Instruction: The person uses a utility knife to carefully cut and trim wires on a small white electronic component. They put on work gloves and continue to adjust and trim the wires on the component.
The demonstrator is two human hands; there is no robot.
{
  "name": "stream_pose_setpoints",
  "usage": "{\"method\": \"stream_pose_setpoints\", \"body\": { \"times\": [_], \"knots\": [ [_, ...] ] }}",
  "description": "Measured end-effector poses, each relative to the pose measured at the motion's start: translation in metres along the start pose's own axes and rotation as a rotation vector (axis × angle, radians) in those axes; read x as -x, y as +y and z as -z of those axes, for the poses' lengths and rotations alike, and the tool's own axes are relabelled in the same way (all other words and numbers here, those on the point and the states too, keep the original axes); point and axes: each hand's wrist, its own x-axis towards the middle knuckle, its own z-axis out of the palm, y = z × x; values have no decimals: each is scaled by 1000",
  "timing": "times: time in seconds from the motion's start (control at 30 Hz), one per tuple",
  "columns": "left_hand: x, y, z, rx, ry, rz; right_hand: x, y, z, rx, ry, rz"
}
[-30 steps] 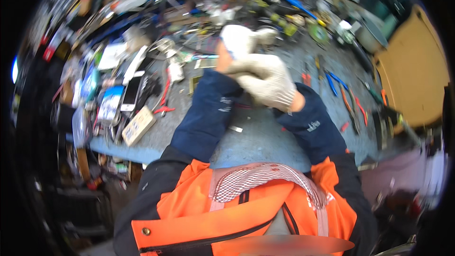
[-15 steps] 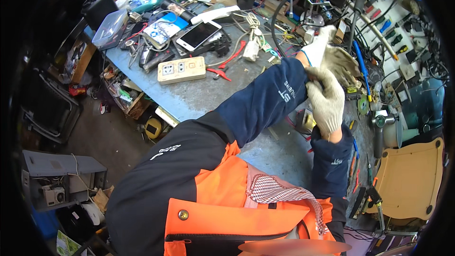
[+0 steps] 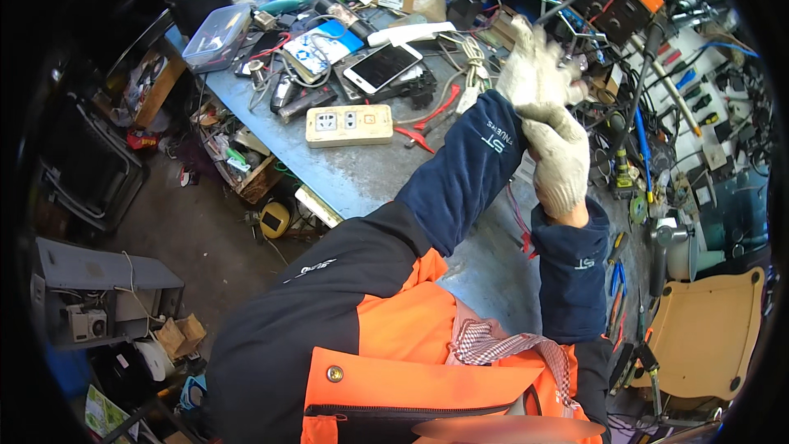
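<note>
Pulled nearer the sleeve (image 3: 472, 168) now, the glove (image 3: 526, 74) on the left hand (image 3: 538, 66), fingers spread, looks soft, light and stretchy, best held by its cuff (image 3: 523, 101), where the right hand (image 3: 562, 154) seems to pinch it, both hands touching.

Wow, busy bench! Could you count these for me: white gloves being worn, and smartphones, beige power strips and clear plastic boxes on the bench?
White gloves: 2
Smartphone: 1
Beige power strip: 1
Clear plastic box: 1
Total: 5
</note>
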Motion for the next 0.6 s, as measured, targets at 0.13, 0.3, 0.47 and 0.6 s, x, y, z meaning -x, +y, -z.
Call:
{"method": "stream_pose_setpoints", "body": {
  "times": [0.13,0.3,0.47,0.6],
  "knots": [
    [8,12,-1,-214,265,-41,9,-8,-2,-32,-39,-86],
    [9,8,7,-754,239,-435,23,-3,-1,0,-127,-11],
    [6,18,37,-1339,-168,-290,35,-18,-3,211,-133,160],
    [26,8,-11,-1001,439,-507,24,4,-12,171,-81,432]
  ]
}}
